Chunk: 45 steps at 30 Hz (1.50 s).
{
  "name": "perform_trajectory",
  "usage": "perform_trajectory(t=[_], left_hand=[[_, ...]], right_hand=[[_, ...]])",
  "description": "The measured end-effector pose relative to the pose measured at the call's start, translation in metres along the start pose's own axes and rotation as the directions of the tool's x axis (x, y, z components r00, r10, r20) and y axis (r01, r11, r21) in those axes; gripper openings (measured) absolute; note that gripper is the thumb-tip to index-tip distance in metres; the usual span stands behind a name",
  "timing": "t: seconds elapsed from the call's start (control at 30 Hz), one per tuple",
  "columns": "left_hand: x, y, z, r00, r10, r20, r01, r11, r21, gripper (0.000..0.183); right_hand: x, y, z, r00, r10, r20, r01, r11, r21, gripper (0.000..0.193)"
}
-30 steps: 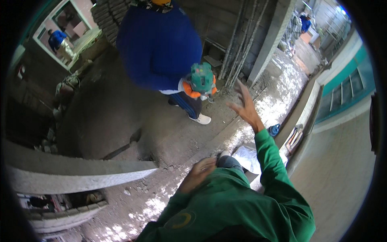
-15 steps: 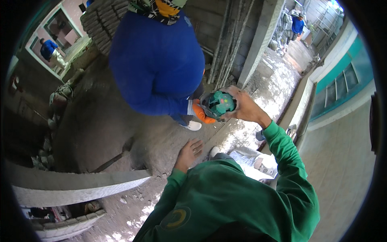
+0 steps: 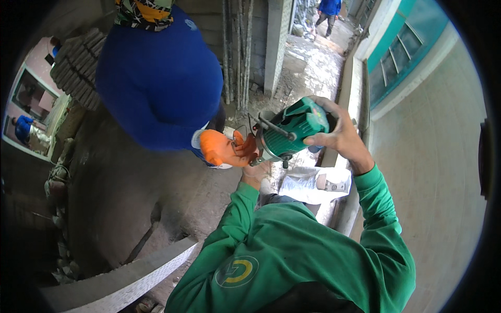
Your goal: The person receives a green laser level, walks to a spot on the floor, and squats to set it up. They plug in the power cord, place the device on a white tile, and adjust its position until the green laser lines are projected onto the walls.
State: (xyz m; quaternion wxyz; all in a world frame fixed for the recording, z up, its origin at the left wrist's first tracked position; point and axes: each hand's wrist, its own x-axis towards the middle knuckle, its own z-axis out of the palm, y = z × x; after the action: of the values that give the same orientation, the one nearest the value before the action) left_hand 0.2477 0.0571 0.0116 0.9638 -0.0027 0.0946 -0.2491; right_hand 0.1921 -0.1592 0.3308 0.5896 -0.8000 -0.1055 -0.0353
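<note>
A green cylindrical laser level (image 3: 292,128), ribbed, with a round base and small knobs, is held tilted in front of me. My right hand (image 3: 342,133) is closed round its top end, thumb on the near side. My left hand (image 3: 254,175) is under the base end; its fingers are largely hidden by the base and a co-worker's glove, so I cannot tell whether they grip. The co-worker's orange-gloved hand (image 3: 227,147) reaches to the base from the left, fingers curled beside it.
The co-worker in a blue top (image 3: 156,78) stands close at front left. A white sack (image 3: 310,185) lies by my feet. Metal poles (image 3: 237,57) lean beside a concrete post (image 3: 278,47). A low curved wall (image 3: 130,276) stands at lower left. Another person (image 3: 329,13) is farther back.
The laser level has tipped over, its base now toward the co-worker. My left hand has risen from open below to the base. The view has shifted right.
</note>
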Motion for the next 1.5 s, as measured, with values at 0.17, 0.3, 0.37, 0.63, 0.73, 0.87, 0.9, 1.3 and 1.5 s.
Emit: perform_trajectory(t=[0.17,0.3,0.37,0.63,0.73,0.87,0.9,1.3,1.5], left_hand=[[-0.015,0.03,-0.013,0.974,0.096,0.203,-0.062,0.984,-0.168,0.041],[-0.036,0.054,-0.043,0.92,0.16,0.358,-0.161,0.987,-0.027,0.045],[-0.054,0.071,-0.05,0.947,0.284,0.149,-0.307,0.939,0.158,0.049],[-0.145,0.117,-0.023,0.915,0.298,0.271,-0.254,0.949,-0.188,0.035],[-0.188,0.125,-0.019,0.925,0.323,0.199,-0.285,0.938,-0.197,0.035],[-0.25,0.137,-0.011,0.922,0.324,0.214,-0.333,0.943,0.008,0.037],[-0.263,0.136,-0.006,0.917,0.312,0.248,-0.342,0.936,0.087,0.039],[-0.408,0.116,0.046,0.77,0.613,0.178,-0.276,0.069,0.959,0.042],[-0.468,0.077,0.057,0.488,0.838,0.243,-0.544,0.074,0.836,0.037]], right_hand=[[-0.043,0.013,-0.022,0.98,0.106,-0.169,-0.087,0.989,0.118,0.097],[-0.076,0.025,-0.02,0.952,0.136,-0.273,-0.061,0.962,0.266,0.108],[-0.086,0.033,-0.014,0.949,0.164,-0.269,-0.07,0.942,0.328,0.115],[-0.09,0.052,-0.001,0.98,0.147,-0.132,-0.093,0.933,0.347,0.108],[-0.096,0.05,0.013,0.985,0.143,-0.101,-0.099,0.93,0.354,0.106],[-0.096,0.04,0.036,0.989,0.14,-0.054,-0.112,0.925,0.364,0.103],[-0.092,0.036,0.045,0.99,0.138,-0.035,-0.116,0.923,0.367,0.102],[0.001,0.045,0.143,0.796,-0.078,0.6,-0.23,0.878,0.42,0.097],[0.037,0.073,0.131,0.665,-0.16,0.729,-0.285,0.849,0.446,0.094]])
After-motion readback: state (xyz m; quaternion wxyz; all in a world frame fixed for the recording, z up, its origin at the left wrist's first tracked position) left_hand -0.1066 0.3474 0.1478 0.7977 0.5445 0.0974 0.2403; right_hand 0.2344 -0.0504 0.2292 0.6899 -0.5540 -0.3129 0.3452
